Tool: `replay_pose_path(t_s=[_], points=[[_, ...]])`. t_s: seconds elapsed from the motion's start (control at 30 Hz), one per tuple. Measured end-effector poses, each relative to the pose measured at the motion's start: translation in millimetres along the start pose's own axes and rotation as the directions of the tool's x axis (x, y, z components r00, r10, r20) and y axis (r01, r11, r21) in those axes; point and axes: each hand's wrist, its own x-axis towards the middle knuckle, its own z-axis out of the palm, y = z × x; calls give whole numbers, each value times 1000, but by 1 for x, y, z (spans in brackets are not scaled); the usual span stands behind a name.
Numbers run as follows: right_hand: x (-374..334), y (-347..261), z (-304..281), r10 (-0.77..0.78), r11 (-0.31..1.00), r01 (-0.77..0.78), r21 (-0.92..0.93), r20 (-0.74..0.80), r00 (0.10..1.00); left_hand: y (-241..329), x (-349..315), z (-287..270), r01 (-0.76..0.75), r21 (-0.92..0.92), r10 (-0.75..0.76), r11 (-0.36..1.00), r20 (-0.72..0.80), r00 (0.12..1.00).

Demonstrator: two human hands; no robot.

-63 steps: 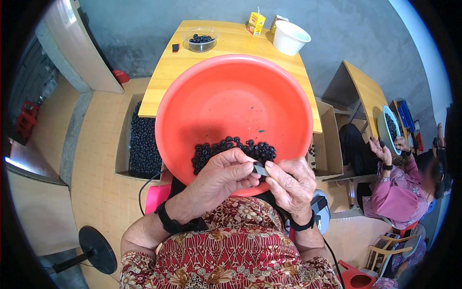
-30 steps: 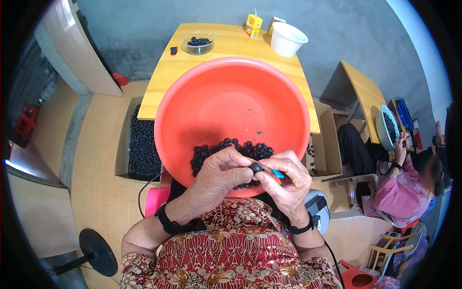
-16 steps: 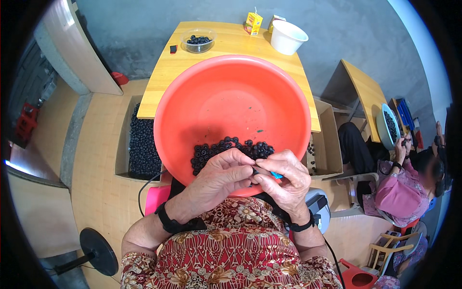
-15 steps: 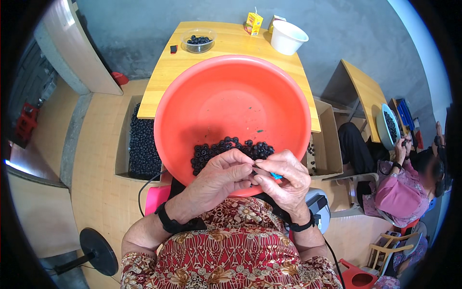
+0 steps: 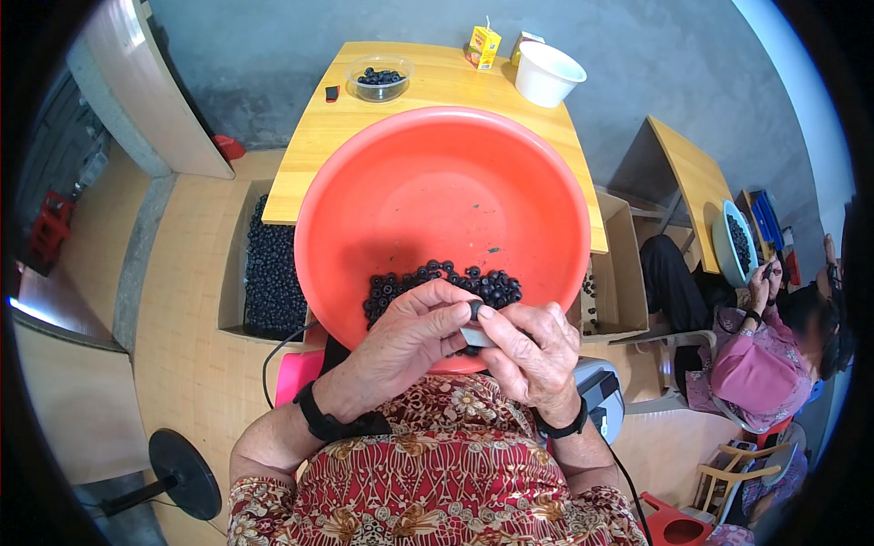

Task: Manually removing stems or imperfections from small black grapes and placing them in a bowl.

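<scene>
Over the near edge of a big red basin (image 5: 437, 200), my two hands meet at a small black ring-like part (image 5: 475, 309). My left hand (image 5: 410, 332) is closed, pinching that part between thumb and fingertips. My right hand (image 5: 535, 350) is closed around a small knife, its fingertips touching the part from the other side. Only the knife's flat grey blade (image 5: 474, 338) shows, just under the black part; the handle is hidden in my fingers. A heap of similar black parts (image 5: 432, 278) lies in the basin just beyond my hands.
The basin overlaps a wooden table (image 5: 300, 173) bearing a clear bowl (image 5: 380, 77) of black parts, a yellow drink carton (image 5: 482, 47) and a white tub (image 5: 550, 75). Boxes flank it: one full of black parts (image 5: 271, 273), another cardboard box (image 5: 624, 273). A co-worker (image 5: 756, 373) sits at right.
The black part now shows raised between my fingertips. The blade has swung lower, and the blue handle seen before is covered by my right hand. The view has shifted slightly.
</scene>
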Motion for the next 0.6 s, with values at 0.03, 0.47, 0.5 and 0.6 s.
replay_pose_path(t_s=[0.03,0.47,0.5,0.6], points=[[1,0,0,-3,1000,4,-20,10,1000,0,-1,-1,-5,5,5,1000,-5,1000],[-4,5,2,18,1000,-18,2,-63,998,-2,-1,-7,-7,-5,7,1000,34,999],[-5,6,2,17,1000,-17,-1,-65,998,-2,-1,-6,-7,-4,7,1000,34,999],[-5,6,2,18,1000,-18,-13,-61,998,0,-2,-4,0,-2,1,1000,34,999]])
